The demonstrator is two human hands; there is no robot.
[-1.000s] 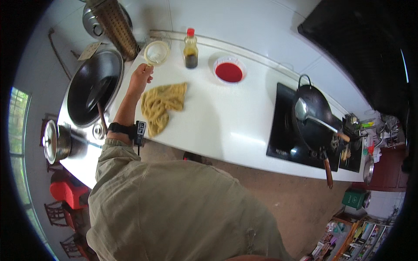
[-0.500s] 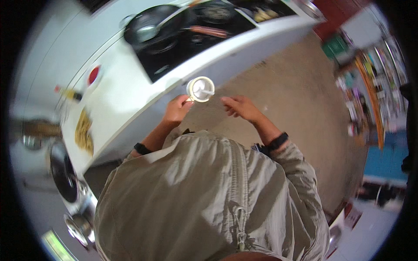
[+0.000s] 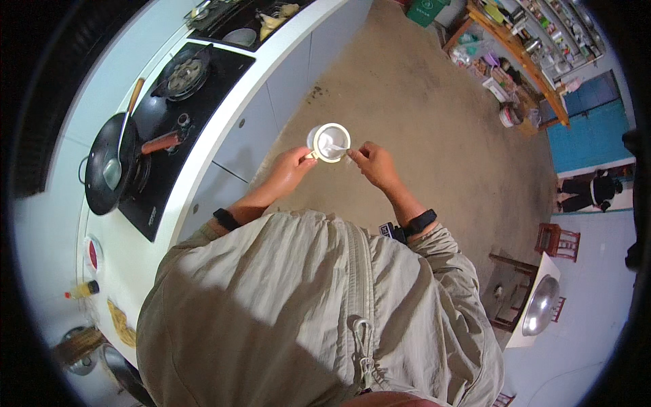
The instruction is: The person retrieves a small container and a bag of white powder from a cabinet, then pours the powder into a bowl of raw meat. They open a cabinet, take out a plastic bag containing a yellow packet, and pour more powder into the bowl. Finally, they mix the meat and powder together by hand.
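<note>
A small round container (image 3: pixel 317 143) with a pale cream rim and a side handle is held up over the floor. My left hand (image 3: pixel 290 168) is closed round its handle, keeping its mouth facing up. White contents show inside, with a small white spoon (image 3: pixel 336 147) lying across them. At the container's right edge, my right hand (image 3: pixel 375 165) pinches the end of the spoon between thumb and fingers. The other fingers of that hand are curled in.
Left of me runs a white counter (image 3: pixel 193 159) with a black stove (image 3: pixel 210 74). A wok (image 3: pixel 98 163) with a wooden-handled ladle (image 3: pixel 123 132) sits on it. A yellow cloth (image 3: pixel 121 322) lies nearer. Rightward are a wooden shelf (image 3: pixel 519 51) and a table bearing a metal basin (image 3: pixel 541 305).
My body has turned rightward, away from the counter. My right hand has closed in on the container and now grips the spoon; before, it was apart from it.
</note>
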